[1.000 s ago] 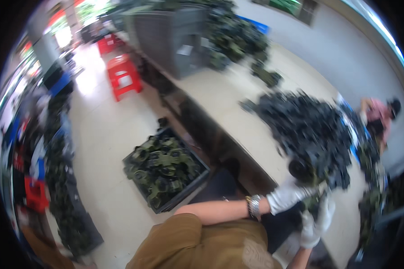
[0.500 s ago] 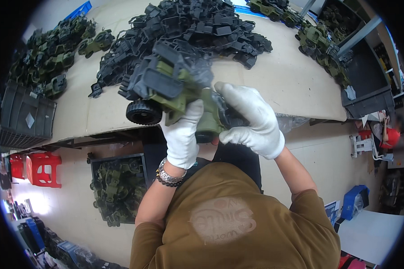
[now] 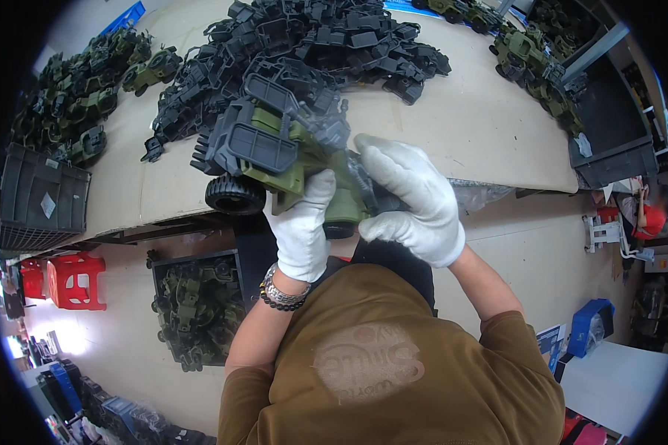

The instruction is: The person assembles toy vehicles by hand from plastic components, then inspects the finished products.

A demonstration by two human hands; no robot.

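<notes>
A green toy military truck [image 3: 282, 178] with dark grey plastic parts and a black wheel is held up over the table's front edge. Gloved in white, my left hand [image 3: 304, 222] wraps round its underside near the middle. My right hand [image 3: 416, 200], also gloved, curves round the truck's right end, thumb below and fingers above, closed on a dark part there. The palm hides most of that end. Beyond the truck a big heap of dark grey plastic toy parts [image 3: 334, 44] lies on the table [image 3: 490, 126].
Green toy vehicles pile up at the left [image 3: 74, 89] and the right [image 3: 534, 74] of the table. Grey crates [image 3: 44, 200] stand on both sides. Below the table, a bin [image 3: 200, 311] holds more green toys. A red stool [image 3: 78, 282] stands left; another person [image 3: 649, 215] sits far right.
The truck, blurred before, is now steadier and sits slightly further left. Both hands keep their hold with little movement. The whole view has shifted slightly.
</notes>
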